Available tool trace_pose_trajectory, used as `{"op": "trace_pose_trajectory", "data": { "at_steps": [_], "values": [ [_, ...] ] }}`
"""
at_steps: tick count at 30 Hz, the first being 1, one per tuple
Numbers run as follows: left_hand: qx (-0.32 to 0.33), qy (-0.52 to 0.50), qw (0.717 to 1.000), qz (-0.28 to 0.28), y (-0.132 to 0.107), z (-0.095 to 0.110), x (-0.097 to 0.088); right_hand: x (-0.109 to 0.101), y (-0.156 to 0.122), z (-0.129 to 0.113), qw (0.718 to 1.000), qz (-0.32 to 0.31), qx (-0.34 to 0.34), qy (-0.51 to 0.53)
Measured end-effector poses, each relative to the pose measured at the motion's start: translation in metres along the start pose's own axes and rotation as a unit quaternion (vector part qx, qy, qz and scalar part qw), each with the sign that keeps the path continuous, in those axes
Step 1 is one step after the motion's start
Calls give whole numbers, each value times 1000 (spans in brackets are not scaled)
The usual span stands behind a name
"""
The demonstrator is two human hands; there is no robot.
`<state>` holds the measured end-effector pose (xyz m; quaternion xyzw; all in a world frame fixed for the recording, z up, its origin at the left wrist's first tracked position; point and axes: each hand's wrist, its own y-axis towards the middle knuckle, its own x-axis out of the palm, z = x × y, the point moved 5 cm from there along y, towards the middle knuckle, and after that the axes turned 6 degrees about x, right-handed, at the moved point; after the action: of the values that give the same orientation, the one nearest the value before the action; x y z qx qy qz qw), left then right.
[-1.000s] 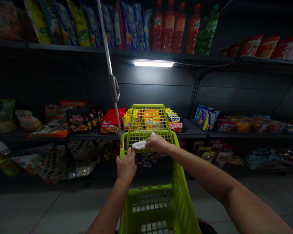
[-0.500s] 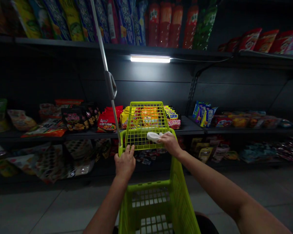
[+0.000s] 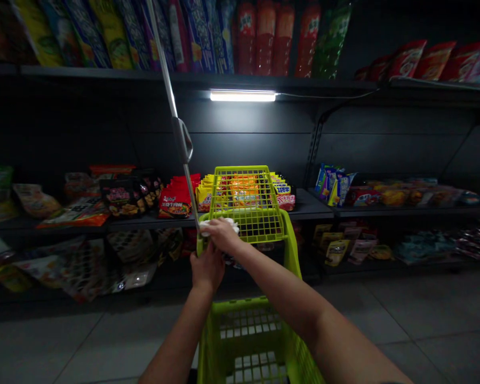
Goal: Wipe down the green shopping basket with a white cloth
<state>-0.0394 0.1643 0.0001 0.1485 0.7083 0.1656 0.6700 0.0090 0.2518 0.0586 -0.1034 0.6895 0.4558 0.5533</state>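
My right fingers [image 3: 213, 229] clasp the cloth [image 3: 234, 226]; I'd press evenly along the cart [image 3: 292, 241]. How my left fingers [image 3: 210, 253] grip, I can't tell.

Got wht cloth [image 3: 234, 224], crumpled, partly hidden, at far L corner of lime-grn plastic cart [image 3: 244, 304]; has grid panel [image 3: 262, 226] slanting up at far edge.

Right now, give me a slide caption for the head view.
Right hand holds a white cloth, left hand beside it, at a green cart.
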Motion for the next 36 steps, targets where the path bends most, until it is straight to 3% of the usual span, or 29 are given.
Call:
{"op": "trace_pose_trajectory", "data": {
  "at_steps": [2, 4, 10, 13, 16, 18, 21, 24, 28, 30, 32, 36],
  "values": [
    [-7, 4, 1000, -10, 0, -3, 1, 10, -2, -16, 999, -1, -45, 15],
    [1, 3, 1000, -1, -1, -6, 1, 7, -14, -2, 999, 4, -50, 14],
    [18, -14, 999, 30, -5, -7, 5, -40, -92, 123, 991, 30, 102, -86],
    [24, -20, 999, 30, -4, -1, 6, -59, -116, 161, 973, 50, 202, -105],
    [29, -24, 999, 28, -2, 5, 6, -58, -106, 150, 968, 78, 230, -67],
    [29, -25, 999, 27, -1, 6, 6, -46, -88, 118, 982, 85, 166, -29],
    [25, -26, 999, 23, -1, 5, 7, -25, -73, 71, 999, 45, 18, 1],
    [20, -26, 999, 24, -1, 2, 7, -21, -89, 71, 999, 1, -44, -16],
    [22, -19, 999, 23, -1, 0, 6, -48, -126, 128, 992, -29, 103, -73],
    [26, -14, 999, 23, -1, 2, 6, -67, -136, 143, 979, -53, 169, -103],
    [28, -11, 999, 28, -1, 4, 6, -86, -136, 139, 967, -61, 207, -131],
    [36, -9, 999, 38, 0, 7, 7, -119, -113, 99, 961, -40, 228, -150]
  ]
}}
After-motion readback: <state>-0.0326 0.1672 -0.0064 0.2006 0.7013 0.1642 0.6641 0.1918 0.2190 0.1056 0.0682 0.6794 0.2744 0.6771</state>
